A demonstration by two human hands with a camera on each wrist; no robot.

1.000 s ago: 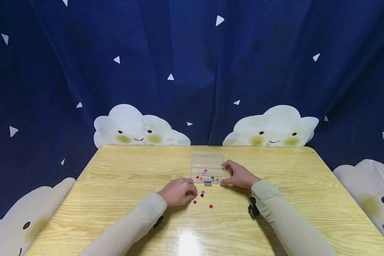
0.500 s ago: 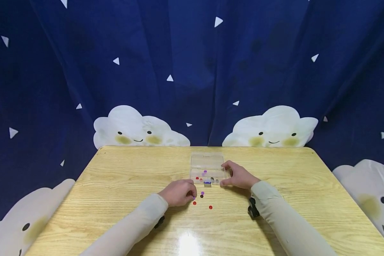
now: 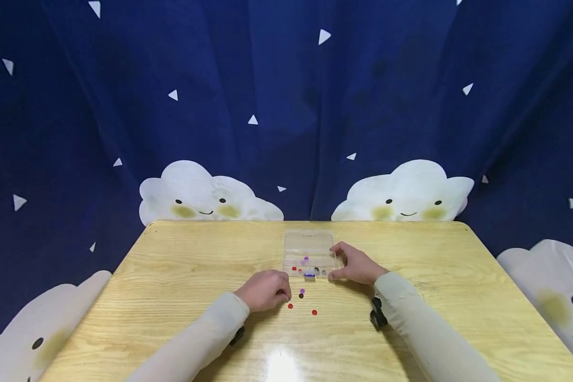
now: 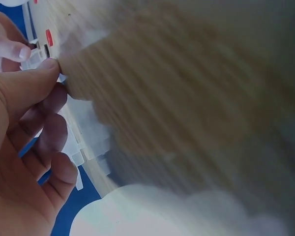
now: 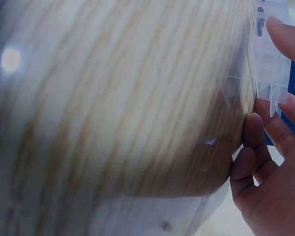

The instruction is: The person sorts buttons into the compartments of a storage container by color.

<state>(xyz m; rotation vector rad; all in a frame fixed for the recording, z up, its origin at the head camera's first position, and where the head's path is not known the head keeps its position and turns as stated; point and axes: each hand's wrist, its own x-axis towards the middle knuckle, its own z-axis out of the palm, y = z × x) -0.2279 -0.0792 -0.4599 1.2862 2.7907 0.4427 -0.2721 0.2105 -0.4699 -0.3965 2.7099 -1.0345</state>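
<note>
A clear plastic box [image 3: 308, 243] lies on the table with its lid folded back. Red, purple and dark small discs sit inside, behind a blue mark at its front edge. My right hand [image 3: 358, 263] grips the box's right end, thumb at the front corner, fingers behind; the right wrist view shows the box wall [image 5: 274, 64] between them. My left hand [image 3: 266, 291] is low over the table, left of the loose discs, thumb and index fingertips pinched together. A small purple disc is mostly hidden between those fingertips. Just beside them lies a red disc [image 3: 290, 306].
Another red disc [image 3: 314, 312] lies nearer the front. A purple disc [image 3: 302, 291] and a dark disc [image 3: 301, 296] lie close together before the box. The wooden table [image 3: 200, 244] ends at a blue curtain [image 3: 286, 106] with cloud shapes.
The purple disc seen at my left fingertips earlier has gone from sight between them, and that hand has shifted very slightly left. My right hand keeps its place on the box.
</note>
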